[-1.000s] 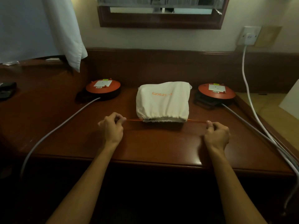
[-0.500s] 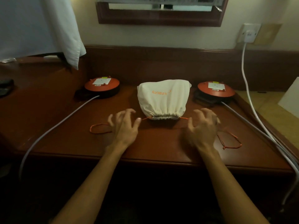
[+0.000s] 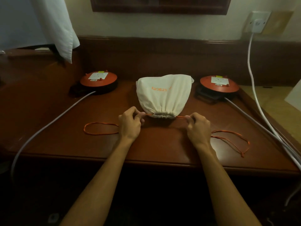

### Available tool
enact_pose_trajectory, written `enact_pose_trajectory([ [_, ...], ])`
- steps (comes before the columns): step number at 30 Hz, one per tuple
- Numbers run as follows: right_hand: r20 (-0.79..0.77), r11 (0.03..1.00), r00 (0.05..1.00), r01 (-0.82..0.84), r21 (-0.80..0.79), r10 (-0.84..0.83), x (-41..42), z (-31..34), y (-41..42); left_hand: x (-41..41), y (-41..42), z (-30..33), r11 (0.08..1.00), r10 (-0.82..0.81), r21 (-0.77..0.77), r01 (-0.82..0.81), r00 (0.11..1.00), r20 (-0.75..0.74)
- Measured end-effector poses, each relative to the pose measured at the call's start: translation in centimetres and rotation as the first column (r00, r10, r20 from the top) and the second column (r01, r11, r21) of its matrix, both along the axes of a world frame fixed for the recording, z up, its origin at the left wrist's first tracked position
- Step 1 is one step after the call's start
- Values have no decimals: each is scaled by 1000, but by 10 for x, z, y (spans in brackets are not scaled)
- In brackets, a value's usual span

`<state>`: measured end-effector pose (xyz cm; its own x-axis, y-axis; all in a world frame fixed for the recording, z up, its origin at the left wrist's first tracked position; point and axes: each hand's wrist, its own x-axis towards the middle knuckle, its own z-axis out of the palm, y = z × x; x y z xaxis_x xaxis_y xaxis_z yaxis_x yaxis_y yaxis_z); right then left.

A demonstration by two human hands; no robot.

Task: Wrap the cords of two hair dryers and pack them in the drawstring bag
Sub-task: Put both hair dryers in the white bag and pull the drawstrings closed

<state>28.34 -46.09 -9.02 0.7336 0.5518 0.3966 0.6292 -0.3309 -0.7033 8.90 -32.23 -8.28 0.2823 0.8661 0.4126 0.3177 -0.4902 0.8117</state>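
Your left hand [image 3: 130, 123] pinches the orange cord [image 3: 147, 114] where it leaves the bag [image 3: 164, 95] at the 9 o'clock side of the gathered mouth; thumb and forefinger are closed on the strand. Your right hand [image 3: 197, 126] pinches the same cord on the 3 o'clock side of the mouth, fingers curled in around it. Both hands sit just beside the mouth, one on each side, with the short visible lengths of cord between fingers and fabric drawn straight. The bag lies at the centre of the table [image 3: 162, 149], cream cloth with orange lettering, bulging, its mouth puckered shut and pointing toward 6 o'clock, at you. Slack cord trails outward from each hand: one loop [image 3: 101, 128] lies flat on the table toward 9 o'clock of your left hand, a second loop [image 3: 231, 141] toward 4 o'clock of your right hand, ending in a small knot near the table edge. Two red discs rest at the back of the table, one [image 3: 98, 79] at 10 o'clock of the bag, one [image 3: 219, 83] at 2 o'clock, each with a grey cable running off toward the near edge. The hair dryers themselves are not visible.
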Motion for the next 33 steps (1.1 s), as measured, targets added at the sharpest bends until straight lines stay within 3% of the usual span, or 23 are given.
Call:
enact_pose_trajectory([
  [6, -51, 992, 993, 108, 59, -105, 6, 0, -2, -10, 8, -2, 994, 110, -3, -110, 994, 5],
  [13, 63, 989, 987, 143, 45, -146, 2, 3, -1, -12, 13, -2, 975, 143, -189, -118, 982, 125],
  [17, 214, 990, 973, 110, -85, -90, 2, 6, -8, -25, 23, -2, 947, -106, -292, 135, 988, 113],
  [19, 268, 991, 963, 17, -131, 18, -2, 11, -6, -26, 25, 6, 910, -255, -331, 249, 967, 27],
  [22, 248, 957, 941, -174, -230, 231, -18, 20, 12, -9, 16, 23, 922, -348, -257, 291, 913, -213],
  [24, 162, 939, 943, -249, -235, 291, -25, 14, 22, 3, 10, 22, 943, -323, -176, 282, 903, -283],
  [26, 23, 952, 957, -285, -110, 290, -21, 9, 23, 3, 12, 12, 969, -243, -91, 229, 950, -198],
  [28, -10, 961, 963, -269, -60, 268, -17, 7, 22, -4, 20, 3, 988, -143, -65, 139, 988, -60],
  [33, -8, 982, 984, -177, -62, 177, -13, 4, 25, -9, 18, -4, 999, -34, 21, 36, 998, -61],
])
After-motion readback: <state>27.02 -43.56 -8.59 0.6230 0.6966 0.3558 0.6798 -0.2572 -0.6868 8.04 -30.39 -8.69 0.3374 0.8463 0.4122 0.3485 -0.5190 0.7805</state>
